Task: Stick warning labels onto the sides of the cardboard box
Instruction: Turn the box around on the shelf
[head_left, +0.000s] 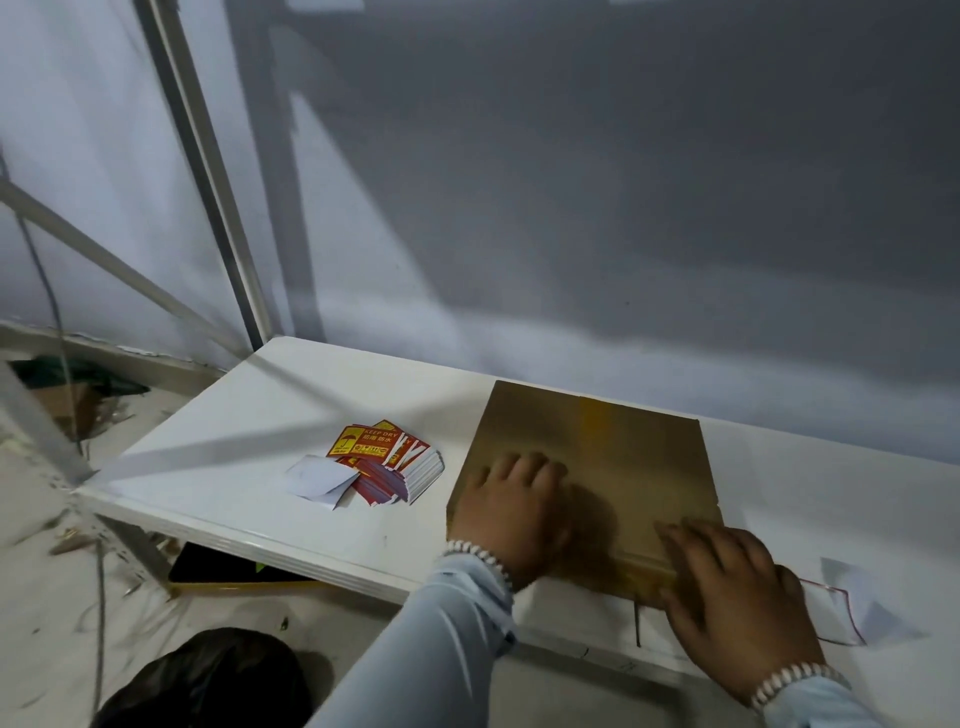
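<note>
**Both hands flat on box**

While the cardboard box (592, 467) lies on the white table (260, 415), left hand (511, 506) presses its top w/ fingers spread, gripping nothing. Right hand (737, 597) rests on box's near-right corner, fingers straight. Stack of warning labels (387, 467) sits just left of box; backing paper (857, 597) right of box.

We see our left hand (511, 512) lying palm down, fingers (519, 465) fairly straight and pointing toward twelve o'clock, a beaded bracelet at the wrist and a pale sleeve running back toward seven o'clock. Our right hand (737, 603) sits at about four o'clock from the left, also palm down, its fingers (691, 545) spread and reaching toward eleven o'clock. It too wears a beaded bracelet, with a pale cuff behind it.
</note>
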